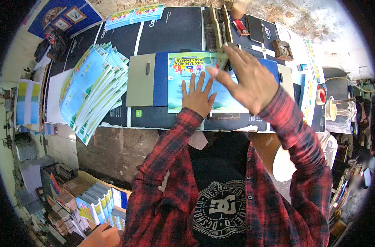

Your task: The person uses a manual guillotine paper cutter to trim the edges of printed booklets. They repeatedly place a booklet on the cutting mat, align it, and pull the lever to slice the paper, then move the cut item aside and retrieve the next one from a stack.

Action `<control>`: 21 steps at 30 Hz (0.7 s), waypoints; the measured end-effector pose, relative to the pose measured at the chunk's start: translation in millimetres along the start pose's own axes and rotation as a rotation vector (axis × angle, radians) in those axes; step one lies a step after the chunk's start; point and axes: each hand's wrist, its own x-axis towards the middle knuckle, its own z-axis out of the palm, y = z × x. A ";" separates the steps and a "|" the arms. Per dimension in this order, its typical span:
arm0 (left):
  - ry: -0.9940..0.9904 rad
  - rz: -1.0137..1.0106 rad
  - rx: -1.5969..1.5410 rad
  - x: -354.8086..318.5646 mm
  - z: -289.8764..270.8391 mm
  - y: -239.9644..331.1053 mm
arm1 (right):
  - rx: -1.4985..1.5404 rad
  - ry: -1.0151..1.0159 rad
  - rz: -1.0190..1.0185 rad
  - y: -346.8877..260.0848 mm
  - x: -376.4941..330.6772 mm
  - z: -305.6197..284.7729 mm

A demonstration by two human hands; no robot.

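Observation:
My left hand (pixel 198 98) lies flat with fingers spread on a printed cover sheet (pixel 177 91), coloured blue, green and yellow. The sheet rests on a blue and grey board (pixel 140 88) with small dark pieces near its ends. Raised over the sheet's right part is my right hand (pixel 251 84), slightly blurred, its fingers stretched and thumb apart, with nothing seen in it. It hides some of the sheet and board. To the left, a fanned pile of similar printed sheets (pixel 95 84) sits on the black-topped table (pixel 171 35), partly overhanging the front edge.
More printed sheets (pixel 134 15) lie at the back. Long narrow strips (pixel 217 31), a red box (pixel 239 27), a dark flat case (pixel 255 29) and a small wooden box (pixel 282 49) stand back right. A tape roll (pixel 320 97) is far right; booklets (pixel 97 206) fill a carton lower left.

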 end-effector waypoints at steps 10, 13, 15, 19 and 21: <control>0.034 0.029 -0.038 -7.0 5.1 3.7 | -0.055 0.149 0.104 1.4 -60.6 105.8; 0.082 0.032 -0.045 -0.9 7.9 1.6 | 0.153 0.153 0.015 7.6 -46.9 62.5; 0.049 0.009 -0.072 -2.7 4.5 4.0 | 0.678 -0.005 0.107 33.2 -21.1 26.8; 0.023 0.023 -0.079 2.8 -3.9 0.1 | 1.085 0.160 0.480 105.7 -18.5 33.8; 0.013 0.028 -0.062 3.4 -1.6 -1.8 | 0.892 0.236 0.615 154.0 -58.3 89.1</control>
